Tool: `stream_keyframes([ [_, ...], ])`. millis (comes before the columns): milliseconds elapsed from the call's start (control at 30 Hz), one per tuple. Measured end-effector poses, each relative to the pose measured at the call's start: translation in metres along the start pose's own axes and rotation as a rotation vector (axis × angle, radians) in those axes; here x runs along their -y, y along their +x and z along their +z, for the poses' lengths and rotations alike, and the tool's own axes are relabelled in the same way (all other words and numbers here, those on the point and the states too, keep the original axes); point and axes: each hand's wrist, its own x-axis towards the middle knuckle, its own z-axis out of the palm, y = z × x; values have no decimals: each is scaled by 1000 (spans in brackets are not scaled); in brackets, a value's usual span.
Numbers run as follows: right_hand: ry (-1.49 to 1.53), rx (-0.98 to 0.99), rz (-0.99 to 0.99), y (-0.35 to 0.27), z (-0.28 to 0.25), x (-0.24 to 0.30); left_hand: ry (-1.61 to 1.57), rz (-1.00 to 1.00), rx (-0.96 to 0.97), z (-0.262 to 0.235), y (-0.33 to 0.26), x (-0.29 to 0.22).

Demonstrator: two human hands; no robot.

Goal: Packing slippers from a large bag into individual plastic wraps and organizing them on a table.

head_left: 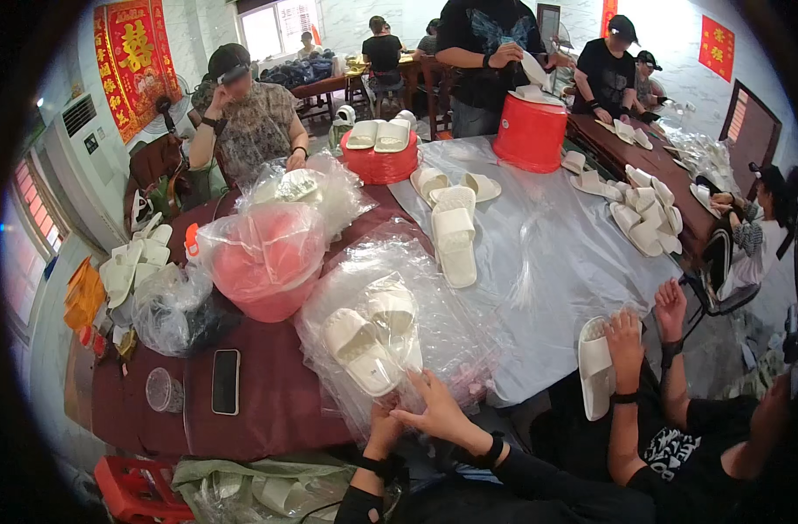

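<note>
A pair of white slippers [364, 345] lies on a stack of clear plastic bags [451, 327] in front of me. Clear film seems to cover at least part of the pair. At the heel end of the nearer slipper, my right hand [442, 409] has its thumb and fingers spread, fingertips by the sole's edge. My left hand [384, 430] is just left of it, at the near edge of the bags. Its fingers are mostly hidden under the plastic and behind the right hand, so its grip does not show.
A phone [226, 382] and a round clear tub [165, 389] lie left on the dark red table. Beyond the bags stands a plastic-draped pink basin [268, 262]. More slippers [456, 236] lie on the grey sheet. At right, a co-worker's hand [626, 341] touches a slipper [595, 367].
</note>
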Motion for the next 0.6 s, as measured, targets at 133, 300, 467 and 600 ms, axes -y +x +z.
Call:
stream_keyframes([
  [133, -13, 63, 52, 4, -6, 5, 210, -282, -1, -15, 2, -3],
  [300, -45, 97, 59, 4, -6, 13, -372, -177, -21, 4, -1, -16],
  [467, -16, 77, 95, 5, -9, 11, -168, -303, 44, 6, -5, -22],
  [600, 17, 123, 124, 8, -15, 15, -151, -297, 60, -23, -8, 13],
])
